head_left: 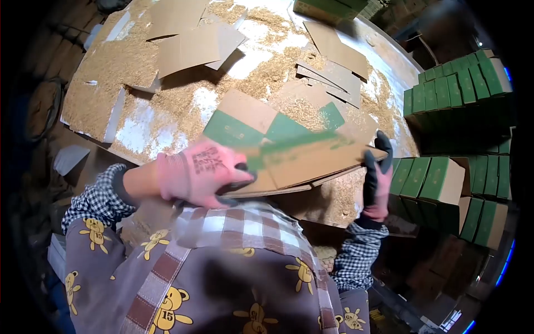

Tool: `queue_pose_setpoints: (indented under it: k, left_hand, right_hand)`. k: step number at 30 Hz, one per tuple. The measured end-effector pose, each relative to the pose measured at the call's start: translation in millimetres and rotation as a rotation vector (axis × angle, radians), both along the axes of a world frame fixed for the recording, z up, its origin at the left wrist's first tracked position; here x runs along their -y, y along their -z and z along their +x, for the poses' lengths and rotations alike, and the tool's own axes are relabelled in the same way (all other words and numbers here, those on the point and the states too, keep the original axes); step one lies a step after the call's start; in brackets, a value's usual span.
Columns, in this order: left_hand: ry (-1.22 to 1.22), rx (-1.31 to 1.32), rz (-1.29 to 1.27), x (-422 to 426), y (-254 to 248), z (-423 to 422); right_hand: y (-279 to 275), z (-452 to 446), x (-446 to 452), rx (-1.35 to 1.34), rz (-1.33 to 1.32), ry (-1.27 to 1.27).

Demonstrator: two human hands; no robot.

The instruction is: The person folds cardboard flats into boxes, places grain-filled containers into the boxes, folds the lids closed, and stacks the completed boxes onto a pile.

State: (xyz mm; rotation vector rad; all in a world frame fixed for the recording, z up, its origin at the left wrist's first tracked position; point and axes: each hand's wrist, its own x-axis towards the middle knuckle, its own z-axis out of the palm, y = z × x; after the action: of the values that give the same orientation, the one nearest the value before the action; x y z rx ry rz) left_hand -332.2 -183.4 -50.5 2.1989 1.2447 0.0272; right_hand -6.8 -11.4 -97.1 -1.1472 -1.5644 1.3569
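A flattened cardboard box (297, 170), brown with green printing, is held in front of my apron between both hands; part of it is blurred. My left hand (208, 173), in a pink glove with dark fingertips, grips its left end. At the opposite end, my right hand (378, 175) in a pink and black glove has its thumb and fingers closed round the corner. Just beyond lies another green and brown cardboard piece (236, 114) on the table.
The table (208, 100) is strewn with golden flakes or shavings. Loose cardboard sheets (189, 50) lie at the back left, with more cardboard sheets (336, 53) at the back right. Green boxes (434, 175) stand in stacked rows to the right. A green carton (328, 8) sits at the far edge.
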Motion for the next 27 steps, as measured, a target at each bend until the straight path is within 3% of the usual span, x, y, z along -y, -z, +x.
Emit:
queue_pose_setpoints:
  k: [2, 3, 5, 7, 8, 11, 13, 14, 15, 16, 17, 18, 20, 21, 22, 23, 24, 27]
  left_hand:
    - [-0.116, 0.497, -0.261, -0.4, 42.4, -28.9]
    - [-0.396, 0.610, -0.395, -3.7, 49.8, -46.9]
    - [-0.543, 0.665, -0.045, -4.1, 74.6, -79.1]
    - [-1.056, 1.634, -0.663, -6.0, 59.8, -88.1]
    - [-1.239, 1.354, -0.226, -5.1, 46.2, -71.8]
    - [-0.758, 0.970, -0.122, 2.5, 44.0, -43.2]
    - [-0.448, 0.656, 0.008, 2.2, 50.8, -28.3]
    - [-0.567, 0.780, -0.201, 1.0, 46.0, -33.6]
    - [-0.607, 0.837, -0.207, -8.5, 67.3, -57.6]
    - [-0.697, 0.857, -0.254, -16.2, 57.8, -68.5]
    - [-0.789, 0.881, -0.299, -23.6, 48.6, -79.2]
    - [-0.818, 0.721, -0.078, -29.5, 39.3, -82.3]
    - [-1.068, 1.059, 0.163, -36.5, 32.8, -74.0]
    - [-1.190, 0.898, 0.408, -41.9, 32.7, -64.7]
    - [-1.266, 1.290, 0.620, -52.3, 56.9, -36.5]
    - [-1.148, 1.099, 0.679, -60.8, 81.0, -10.9]
    - [-1.010, 0.917, 0.731, -65.9, 95.6, 5.2]
    - [-0.632, 0.375, 0.374, -42.4, 78.5, -23.3]
  right_hand:
    - [21.2, -19.8, -4.0, -0.187, 0.031, -0.044]
    - [14.2, -32.1, -8.8, -0.161, 0.058, -0.037]
    - [-3.4, -46.1, -18.5, -0.109, -0.007, -0.113]
    - [-29.0, -38.6, -26.6, -0.158, -0.086, -0.404]
    - [-35.6, -40.9, -22.3, -0.189, -0.019, -0.512]
    - [7.0, -64.9, -18.6, -0.158, -0.078, -0.247]
    - [13.6, -75.6, -20.4, -0.199, -0.059, -0.225]
    - [15.4, -79.9, -20.5, -0.240, -0.064, -0.223]
    - [20.8, -84.6, -25.2, -0.286, -0.041, -0.235]
    - [18.0, -87.9, -24.4, -0.266, -0.028, -0.236]
    - [20.1, -84.8, -30.9, -0.176, 0.175, -0.329]
    - [5.5, -80.6, -29.2, -0.184, 0.095, -0.350]
    - [-23.7, -72.7, -26.4, -0.196, -0.064, -0.382]
    - [-13.9, -77.7, -22.6, -0.161, 0.015, -0.229]
    - [4.4, -84.2, -15.2, -0.123, 0.088, -0.081]
    - [22.8, -110.4, -2.4, -0.043, 0.282, 0.090]
    - [31.9, -132.8, 6.5, 0.031, 0.702, 0.156]
    - [24.2, -130.5, 4.1, 0.587, 1.231, 0.226]
